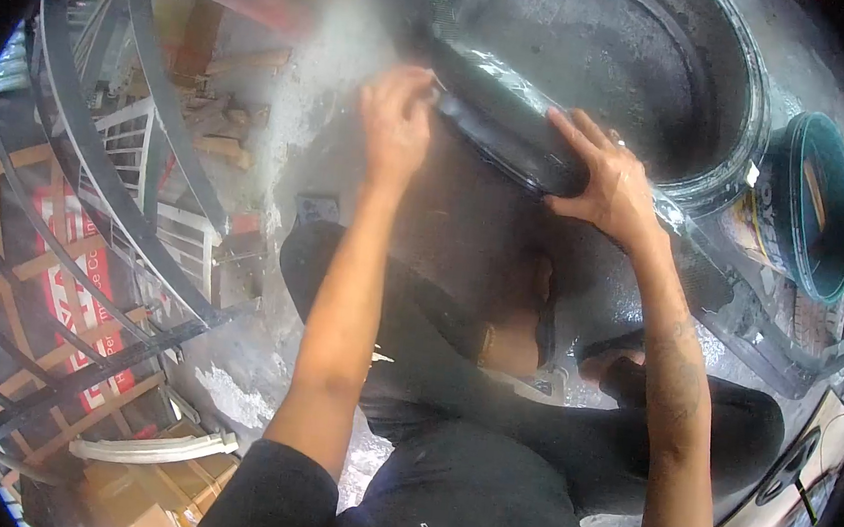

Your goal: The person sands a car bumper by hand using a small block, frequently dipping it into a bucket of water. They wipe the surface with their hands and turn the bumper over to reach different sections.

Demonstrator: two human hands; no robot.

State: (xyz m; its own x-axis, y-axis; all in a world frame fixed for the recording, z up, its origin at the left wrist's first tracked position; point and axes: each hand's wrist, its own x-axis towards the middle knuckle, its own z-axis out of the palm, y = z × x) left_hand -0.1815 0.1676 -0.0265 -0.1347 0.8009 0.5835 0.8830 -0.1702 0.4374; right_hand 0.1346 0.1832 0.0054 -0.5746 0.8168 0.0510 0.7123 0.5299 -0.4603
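Observation:
A long, dark, glossy curved panel [507, 100] slants across the top middle, wet-looking, with a woven texture toward its upper end. My right hand [610, 180] grips its lower right end, fingers over the top and thumb at the lower edge; a ring shows on one finger. At the panel's left edge is my left hand [394, 121], its fingers bent and pressed together against the edge. Whatever lies within those fingers is hidden. Behind the panel stands a large round dark tub [757, 102], its near rim partly covered by the panel.
A green bucket [813, 212] stands right of the tub. Dark curved frames [126, 208] and a white slatted piece [184, 233] fill the left, above cardboard [141, 490]. A dark framework piece [749, 312] lies at right, near a fan-like object [791, 461]. My crossed legs are below.

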